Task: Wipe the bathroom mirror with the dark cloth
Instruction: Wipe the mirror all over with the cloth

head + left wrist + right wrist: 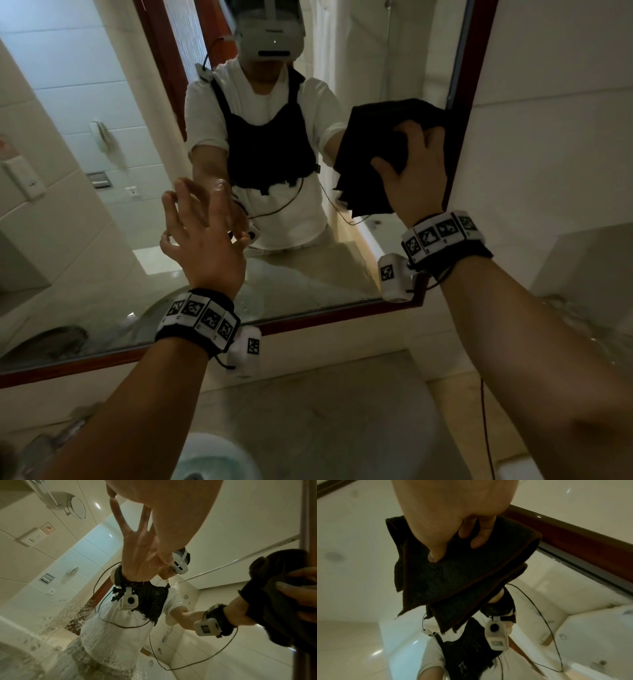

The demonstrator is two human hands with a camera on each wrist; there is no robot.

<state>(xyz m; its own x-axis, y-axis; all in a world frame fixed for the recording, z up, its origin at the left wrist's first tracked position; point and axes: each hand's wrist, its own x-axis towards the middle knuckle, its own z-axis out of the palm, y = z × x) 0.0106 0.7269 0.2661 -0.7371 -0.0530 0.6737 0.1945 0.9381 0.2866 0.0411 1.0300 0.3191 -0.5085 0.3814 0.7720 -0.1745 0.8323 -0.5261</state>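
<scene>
The person is standing at the washbasin (219,455), and their right hand (416,171) is gripping the folded dark cloth (373,144), thumb and fingers curled over it, holding it against the bathroom mirror (144,102) hard by the right side of its red-brown frame (471,102). The left hand (205,240) is hovering in front of the lower glass with its fingers spread, holding nothing; whether the fingertips touch I cannot tell. From the cloth, nearly all the glass is lying to the left and below, with spotting along the bottom, so I judge the coming stroke is heading leftward, away from the frame.
</scene>
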